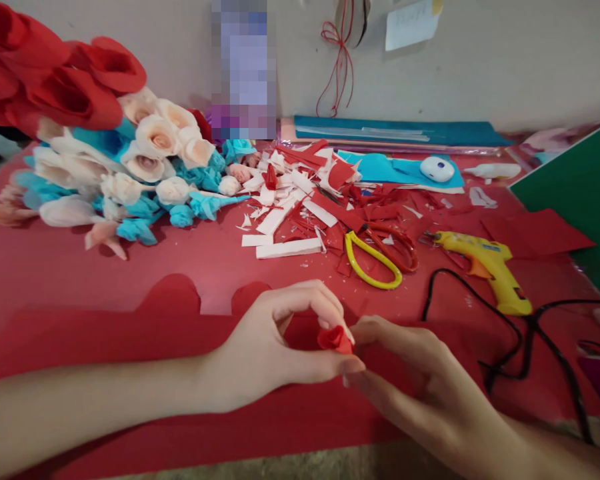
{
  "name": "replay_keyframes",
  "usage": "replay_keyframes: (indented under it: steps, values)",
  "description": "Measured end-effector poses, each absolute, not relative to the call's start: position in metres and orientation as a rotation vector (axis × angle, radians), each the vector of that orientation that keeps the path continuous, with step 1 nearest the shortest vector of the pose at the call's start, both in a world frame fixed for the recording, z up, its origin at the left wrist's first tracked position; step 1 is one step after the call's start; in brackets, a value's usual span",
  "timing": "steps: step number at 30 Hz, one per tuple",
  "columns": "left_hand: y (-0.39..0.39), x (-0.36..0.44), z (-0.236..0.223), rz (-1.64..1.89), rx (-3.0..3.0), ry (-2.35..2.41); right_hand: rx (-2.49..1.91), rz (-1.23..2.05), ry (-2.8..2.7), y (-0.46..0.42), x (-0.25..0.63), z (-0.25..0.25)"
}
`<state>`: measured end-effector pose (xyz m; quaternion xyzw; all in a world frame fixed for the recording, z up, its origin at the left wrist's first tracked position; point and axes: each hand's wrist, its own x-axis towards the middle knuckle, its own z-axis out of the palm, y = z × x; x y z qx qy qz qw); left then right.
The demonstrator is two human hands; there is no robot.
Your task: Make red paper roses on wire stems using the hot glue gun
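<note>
My left hand (275,347) pinches a small rolled red paper bud (335,339) between thumb and forefinger, low in the middle of the view. My right hand (410,373) meets it from the right, its fingertips closed on the same bud. Both hands rest over a long red paper strip with scalloped petal edges (170,300) that lies across the red table cover (55,267).
A heap of cream, blue and red paper roses (130,153) fills the far left. Red and white paper scraps (300,200), yellow-handled scissors (373,263) and a yellow glue gun (485,263) with a black cord (510,333) lie beyond my hands. A green board (580,193) stands at right.
</note>
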<state>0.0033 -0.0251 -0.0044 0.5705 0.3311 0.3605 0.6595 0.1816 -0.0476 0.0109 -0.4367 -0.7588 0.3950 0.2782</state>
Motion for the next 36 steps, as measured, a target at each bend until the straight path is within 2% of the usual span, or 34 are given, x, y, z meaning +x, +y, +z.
replay_keyframes:
  steps: [15, 21, 30, 36]
  values:
    - [-0.02, 0.002, -0.005, 0.849, 1.385, 0.729, -1.195, 0.981, -2.087, -0.048, 0.186, 0.017]
    - [-0.02, 0.002, -0.005, 0.875, 1.315, 0.743, -1.237, 1.112, -1.954, -0.045, 0.188, 0.019]
    - [-0.021, 0.004, -0.003, 0.857, 1.207, 0.789, -1.226, 1.073, -1.799, -0.039, 0.186, 0.021]
    - [-0.021, 0.004, -0.001, 0.85, 1.2, 0.841, -1.043, 1.48, -1.546, -0.039, 0.191, 0.014]
